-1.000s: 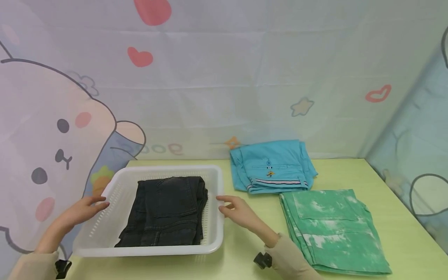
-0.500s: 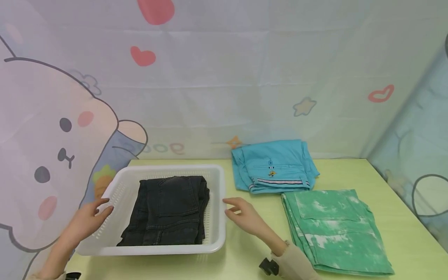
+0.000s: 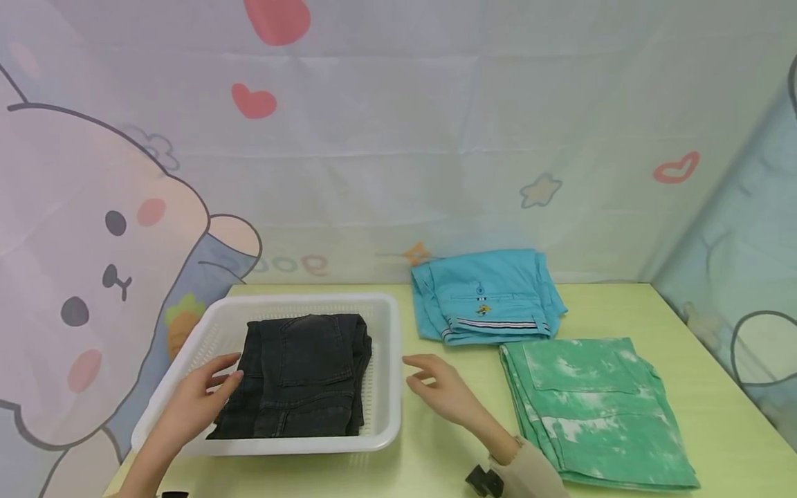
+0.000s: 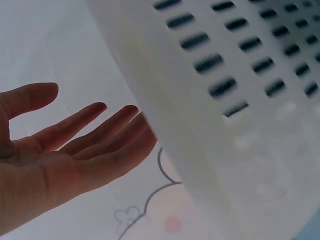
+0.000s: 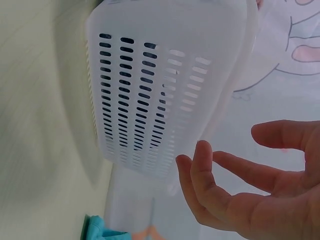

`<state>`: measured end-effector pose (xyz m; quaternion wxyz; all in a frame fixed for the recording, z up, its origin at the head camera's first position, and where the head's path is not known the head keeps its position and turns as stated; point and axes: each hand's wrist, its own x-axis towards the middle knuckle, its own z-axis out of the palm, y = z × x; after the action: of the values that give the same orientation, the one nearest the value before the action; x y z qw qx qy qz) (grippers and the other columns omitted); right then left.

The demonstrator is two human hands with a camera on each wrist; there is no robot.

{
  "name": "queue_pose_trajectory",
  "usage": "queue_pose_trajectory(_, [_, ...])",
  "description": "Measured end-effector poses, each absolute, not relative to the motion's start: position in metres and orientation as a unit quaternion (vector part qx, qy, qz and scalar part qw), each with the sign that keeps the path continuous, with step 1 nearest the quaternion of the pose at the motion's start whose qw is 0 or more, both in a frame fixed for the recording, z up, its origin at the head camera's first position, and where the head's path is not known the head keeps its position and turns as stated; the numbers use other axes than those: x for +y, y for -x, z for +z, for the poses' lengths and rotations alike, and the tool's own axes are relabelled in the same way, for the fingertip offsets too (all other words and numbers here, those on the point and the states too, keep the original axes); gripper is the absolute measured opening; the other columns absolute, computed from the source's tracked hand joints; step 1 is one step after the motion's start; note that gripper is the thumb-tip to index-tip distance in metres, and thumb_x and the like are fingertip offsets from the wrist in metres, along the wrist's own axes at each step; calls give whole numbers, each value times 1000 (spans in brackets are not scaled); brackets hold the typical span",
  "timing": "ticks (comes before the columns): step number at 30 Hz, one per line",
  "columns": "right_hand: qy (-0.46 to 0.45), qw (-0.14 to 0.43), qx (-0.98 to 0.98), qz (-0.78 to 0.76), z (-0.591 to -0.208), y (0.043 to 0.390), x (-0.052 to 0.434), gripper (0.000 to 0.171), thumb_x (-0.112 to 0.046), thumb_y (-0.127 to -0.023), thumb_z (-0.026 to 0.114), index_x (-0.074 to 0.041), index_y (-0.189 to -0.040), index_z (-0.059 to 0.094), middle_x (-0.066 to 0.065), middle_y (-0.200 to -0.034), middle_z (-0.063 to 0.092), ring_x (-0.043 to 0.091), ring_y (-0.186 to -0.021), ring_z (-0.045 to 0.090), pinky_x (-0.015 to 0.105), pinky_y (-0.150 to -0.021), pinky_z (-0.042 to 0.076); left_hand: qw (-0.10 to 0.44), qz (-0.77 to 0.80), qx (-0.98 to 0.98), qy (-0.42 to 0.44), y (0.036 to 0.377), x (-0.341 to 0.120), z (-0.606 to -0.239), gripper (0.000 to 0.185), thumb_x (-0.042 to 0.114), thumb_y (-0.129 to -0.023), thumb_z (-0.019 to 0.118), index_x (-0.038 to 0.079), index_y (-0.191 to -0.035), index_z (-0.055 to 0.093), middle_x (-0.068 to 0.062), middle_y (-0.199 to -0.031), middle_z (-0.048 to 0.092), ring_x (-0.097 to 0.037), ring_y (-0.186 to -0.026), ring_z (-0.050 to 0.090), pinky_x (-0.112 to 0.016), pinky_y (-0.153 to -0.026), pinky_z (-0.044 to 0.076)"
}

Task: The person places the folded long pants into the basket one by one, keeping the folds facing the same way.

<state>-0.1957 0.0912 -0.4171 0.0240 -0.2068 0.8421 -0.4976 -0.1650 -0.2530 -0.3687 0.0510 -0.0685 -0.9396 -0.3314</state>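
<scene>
A white slotted plastic basket (image 3: 389, 387) stands on the left part of the table, with folded black jeans (image 3: 311, 360) lying inside. My left hand (image 3: 199, 398) hovers over the basket's left front part, its fingers loosely bent beside the jeans and holding nothing. In the left wrist view the fingertips overlap the basket's rim (image 4: 150, 100). Just outside the basket's right side is my right hand (image 3: 443, 391), fingers relaxed and thumb apart. The right wrist view shows this hand (image 5: 245, 185) beside the basket's slotted wall (image 5: 175, 100), with nothing between the fingers.
Folded light blue trousers (image 3: 492, 290) lie at the back of the yellow-green table (image 3: 436, 456), right of the basket. Folded green tie-dye trousers (image 3: 598, 415) lie in front of them, farther right. A printed curtain (image 3: 398, 138) hangs behind the table.
My left hand has moved rightward from the basket's left rim to over its inside, near the jeans. My right hand has drifted slightly right, off the basket's right rim.
</scene>
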Motion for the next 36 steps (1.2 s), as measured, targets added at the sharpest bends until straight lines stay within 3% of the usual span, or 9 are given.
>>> queue_pose_trajectory(10, [202, 12, 849, -488, -417, 197, 100, 37, -15, -90, 50, 2, -123, 50, 22, -124, 50, 33, -100, 57, 38, -80, 50, 55, -356, -929, 91, 164, -224, -367, 38, 13, -91, 49, -5, -124, 47, -30, -122, 49, -42, -101, 56, -42, -71, 51])
queue_pose_trajectory(23, [181, 26, 855, -486, -415, 199, 111, 38, -18, -90, 51, -2, -124, 50, 20, -126, 49, 33, -104, 55, 41, -83, 48, 18, -393, -914, 98, 169, -188, -370, 37, 15, -90, 51, 2, -125, 49, -23, -127, 49, -36, -106, 56, -45, -81, 49])
queue_pose_trajectory(36, [176, 28, 853, -491, -412, 202, 129, 40, -21, -91, 49, -4, -128, 47, 19, -130, 46, 33, -109, 53, 42, -85, 47, 3, -448, -887, 116, 166, -151, -369, 36, 12, -89, 53, 6, -124, 50, -19, -127, 50, -32, -108, 55, -38, -83, 49])
